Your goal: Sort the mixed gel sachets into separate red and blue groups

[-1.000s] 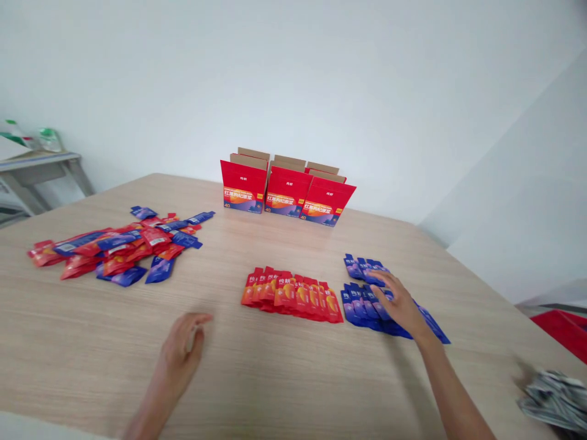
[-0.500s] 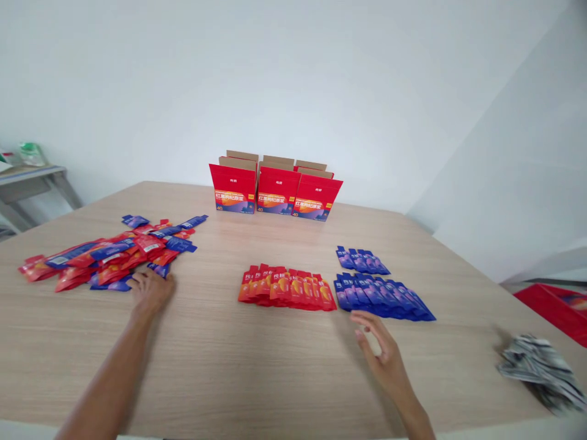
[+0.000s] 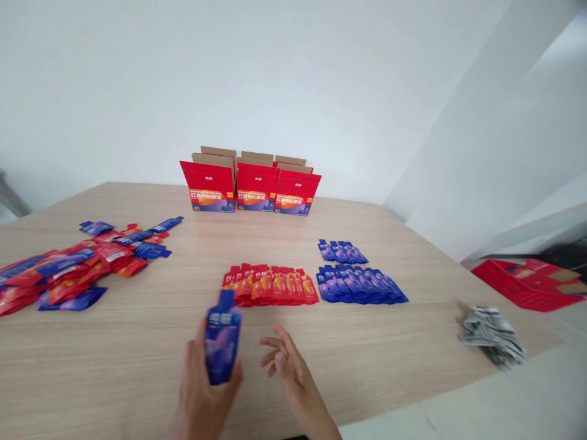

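My left hand (image 3: 207,385) grips a blue pouch (image 3: 222,342) upright by its sides, above the near part of the table; it looks slightly blurred. Just right of it, my right hand (image 3: 290,365) hangs with fingers apart and nothing in them. Beyond both hands lies an overlapping row of red pouches (image 3: 270,286). To its right is a row of blue pouches (image 3: 360,285), with a shorter row of blue pouches (image 3: 342,252) behind it. A mixed heap of red and blue pouches (image 3: 82,266) spreads over the left side.
Three open red cartons (image 3: 257,189) stand side by side at the back of the wooden table (image 3: 174,342). A crumpled striped cloth (image 3: 493,336) lies near the right edge. Beyond that edge is a red box (image 3: 527,284). A wall rises behind the table.
My left hand has left the heap with a blue pouch and come to the middle. My right hand has moved left toward it. The view has turned to the right.
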The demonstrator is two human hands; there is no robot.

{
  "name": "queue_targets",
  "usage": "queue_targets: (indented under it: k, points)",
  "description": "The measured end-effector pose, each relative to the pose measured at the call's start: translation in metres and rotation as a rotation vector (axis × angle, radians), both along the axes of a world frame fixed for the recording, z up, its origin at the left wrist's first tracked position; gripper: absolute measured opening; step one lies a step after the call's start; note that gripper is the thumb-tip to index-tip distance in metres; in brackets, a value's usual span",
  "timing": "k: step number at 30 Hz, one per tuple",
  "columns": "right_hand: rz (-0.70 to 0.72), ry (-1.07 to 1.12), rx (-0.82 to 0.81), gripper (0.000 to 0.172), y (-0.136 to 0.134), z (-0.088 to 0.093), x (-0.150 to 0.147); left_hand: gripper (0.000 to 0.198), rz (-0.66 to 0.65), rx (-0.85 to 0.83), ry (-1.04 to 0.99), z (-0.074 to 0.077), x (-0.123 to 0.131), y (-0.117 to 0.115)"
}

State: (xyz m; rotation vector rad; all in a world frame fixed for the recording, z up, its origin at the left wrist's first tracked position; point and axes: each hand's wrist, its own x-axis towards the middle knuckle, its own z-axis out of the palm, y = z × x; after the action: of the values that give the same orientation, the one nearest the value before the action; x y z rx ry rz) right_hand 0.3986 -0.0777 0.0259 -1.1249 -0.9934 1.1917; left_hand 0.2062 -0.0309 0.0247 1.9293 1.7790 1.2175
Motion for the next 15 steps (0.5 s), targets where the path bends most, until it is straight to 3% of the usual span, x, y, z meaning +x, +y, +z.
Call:
queue_targets:
  k: [2, 4, 8, 11, 15]
  points:
    - [-0.017, 0.045, -0.050, 0.071, 0.005, 0.007, -0.003, 0.085, -0.160, -0.055, -0.059, -0.007, 0.052, -0.033]
    - [-0.112, 0.027, -0.112, 0.065, 0.004, 0.013, 0.000, 0.081, -0.276, -0.101, -0.117, -0.015, 0.085, -0.050]
    - [-0.216, -0.037, -0.148, 0.064, -0.002, 0.018, 0.036, 0.087, -0.471, -0.096, -0.087, -0.030, 0.103, -0.049]
    - [-0.342, -0.139, -0.070, 0.066, 0.015, 0.025, 0.109, 0.091, -0.592, 0.001, 0.022, -0.038, 0.097, -0.042]
    - [-0.568, -0.507, 0.024, 0.070, 0.081, 0.040, 0.266, 0.072, -0.481, 0.042, 0.082, -0.061, 0.088, -0.042]
